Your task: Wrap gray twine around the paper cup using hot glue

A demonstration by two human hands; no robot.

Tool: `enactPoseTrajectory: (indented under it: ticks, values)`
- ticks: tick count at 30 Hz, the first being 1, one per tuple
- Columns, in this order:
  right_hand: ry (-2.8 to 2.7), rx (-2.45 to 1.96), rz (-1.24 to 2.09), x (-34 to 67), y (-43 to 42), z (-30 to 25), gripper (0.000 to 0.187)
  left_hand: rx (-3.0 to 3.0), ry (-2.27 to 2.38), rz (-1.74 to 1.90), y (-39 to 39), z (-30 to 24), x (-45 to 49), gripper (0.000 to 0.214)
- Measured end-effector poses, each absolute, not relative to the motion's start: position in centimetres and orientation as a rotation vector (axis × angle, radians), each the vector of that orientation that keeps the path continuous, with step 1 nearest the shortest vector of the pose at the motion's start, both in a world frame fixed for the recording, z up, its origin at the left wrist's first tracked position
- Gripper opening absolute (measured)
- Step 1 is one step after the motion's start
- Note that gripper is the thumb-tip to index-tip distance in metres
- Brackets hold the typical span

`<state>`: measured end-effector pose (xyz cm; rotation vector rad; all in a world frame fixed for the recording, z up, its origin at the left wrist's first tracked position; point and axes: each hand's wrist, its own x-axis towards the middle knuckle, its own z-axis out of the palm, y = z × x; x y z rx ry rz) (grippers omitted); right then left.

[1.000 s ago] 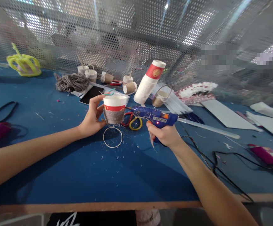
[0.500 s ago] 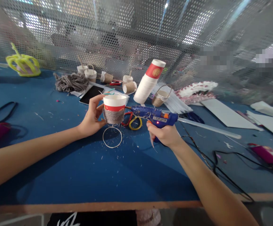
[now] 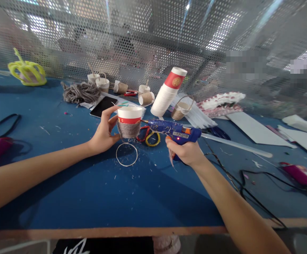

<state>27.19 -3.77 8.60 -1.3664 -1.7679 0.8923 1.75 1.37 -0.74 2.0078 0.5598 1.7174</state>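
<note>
My left hand [image 3: 105, 134] is closed around the side of a paper cup [image 3: 129, 116], which is white and red at the top with grey yarn [image 3: 129, 130] wound round its lower part. In my right hand [image 3: 186, 151] is a blue glue gun [image 3: 169, 127], its small red light lit. The gun's nozzle points left and is at the cup's right side, near the yarn's upper edge; whether it touches cannot be made out. A long clear glue stick [image 3: 238, 144] sticks out of the gun's back. Below the cup lies a thin white ring [image 3: 127, 165] on the blue table.
Scissors [image 3: 152, 138] with red and yellow handles lie behind the glue gun. Farther back are a leaning stack of paper cups [image 3: 165, 100], a grey yarn bundle [image 3: 81, 92], a phone [image 3: 103, 106] and several small wrapped cups. A black cord [image 3: 259, 204] crosses the right side.
Almost nothing differs. The cup, both hands and the glue gun keep their places relative to one another, and the whole view has shifted very slightly.
</note>
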Motion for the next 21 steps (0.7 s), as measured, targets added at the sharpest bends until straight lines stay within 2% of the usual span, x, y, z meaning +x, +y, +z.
enactPoseTrajectory:
  ticks: [16,21]
  values:
    - [-1.77,-1.37,0.934,26.86,-4.1,8.77,0.021,1.979,0.704,1.66,1.32,-1.11,1.36,0.082]
    - [-1.803,-1.294,0.934,27.21,-3.99,8.13,0.028,1.988,0.759,1.635,1.41,-1.28,1.18,0.083]
